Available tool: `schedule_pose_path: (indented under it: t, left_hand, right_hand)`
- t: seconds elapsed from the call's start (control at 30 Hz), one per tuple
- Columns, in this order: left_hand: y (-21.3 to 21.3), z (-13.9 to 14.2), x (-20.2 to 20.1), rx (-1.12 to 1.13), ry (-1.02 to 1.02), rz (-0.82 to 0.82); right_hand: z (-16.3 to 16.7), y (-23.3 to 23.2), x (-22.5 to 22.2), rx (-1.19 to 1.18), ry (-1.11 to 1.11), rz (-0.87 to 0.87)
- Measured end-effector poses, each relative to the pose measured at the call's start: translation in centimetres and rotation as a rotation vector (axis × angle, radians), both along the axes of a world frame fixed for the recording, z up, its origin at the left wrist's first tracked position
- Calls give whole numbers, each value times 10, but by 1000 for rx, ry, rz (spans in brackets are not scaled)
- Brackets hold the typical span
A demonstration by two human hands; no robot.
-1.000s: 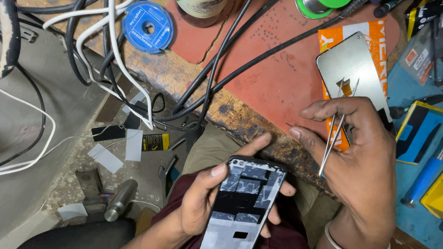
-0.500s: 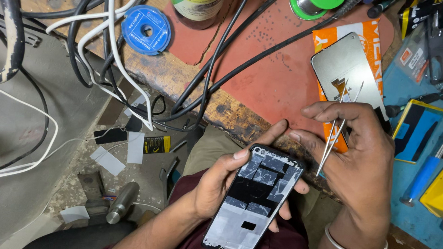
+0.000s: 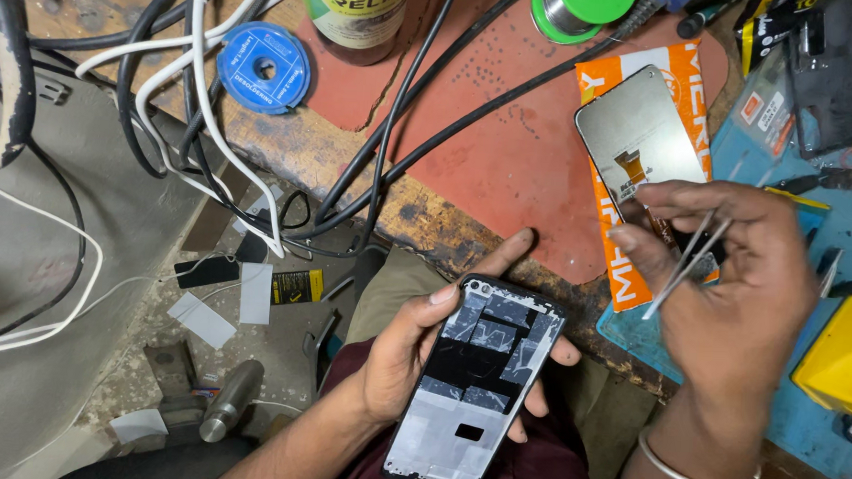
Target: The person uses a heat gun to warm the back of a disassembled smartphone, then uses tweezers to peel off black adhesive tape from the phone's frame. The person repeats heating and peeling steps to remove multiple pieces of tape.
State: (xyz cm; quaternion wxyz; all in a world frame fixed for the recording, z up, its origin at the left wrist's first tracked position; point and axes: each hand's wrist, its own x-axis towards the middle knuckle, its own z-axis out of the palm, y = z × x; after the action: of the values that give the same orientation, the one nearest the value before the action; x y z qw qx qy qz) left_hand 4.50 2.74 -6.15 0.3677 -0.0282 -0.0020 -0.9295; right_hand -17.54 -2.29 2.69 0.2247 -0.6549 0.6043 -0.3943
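My left hand (image 3: 412, 349) is closed around one phone frame (image 3: 477, 385), thumb along its left edge, fingers wrapped behind; the frame sits tilted over my lap, just below the bench edge, patched with grey and black tape. My right hand (image 3: 731, 282) is loosely curled, palm turned inward, pinching one pair of tweezers (image 3: 688, 265) that points down-left. One display panel (image 3: 641, 134) lies on an orange packet (image 3: 626, 267) on the red mat (image 3: 506, 166), beside my right fingers.

Phone frame (image 3: 477, 385) in left hand (image 3: 412, 349) — tweezers (image 3: 688, 265) in right hand (image 3: 730, 291), rightward.
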Motion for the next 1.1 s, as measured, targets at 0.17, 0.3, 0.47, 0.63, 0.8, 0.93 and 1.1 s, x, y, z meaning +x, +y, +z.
schedule_pose_path:
  t: [0.17, 0.3, 0.47, 0.63, 0.8, 0.93, 1.1]
  left_hand:
    - [0, 3, 3, -33, -70, 40]
    - [-6, 6, 6, -58, -67, 19]
    - [-19, 9, 10, -118, -105, -75]
    - [-25, 12, 11, -126, -102, -109]
    - [-24, 11, 11, -110, -94, -107]
    - [-24, 8, 8, -83, -64, -104]
    - [-20, 5, 10, -58, -6, -107]
  right_hand:
    - [-16, 4, 21, 40, 51, -22]
    - [-18, 1, 29, -45, 245, -15]
    - [-16, 0, 28, -34, 230, 0]
    - [-18, 1, 25, 11, 228, -16]
    - [-16, 5, 17, 45, 42, 34]
    - [-14, 8, 10, 56, 38, 13]
    - [-16, 9, 8, 39, 62, 10]
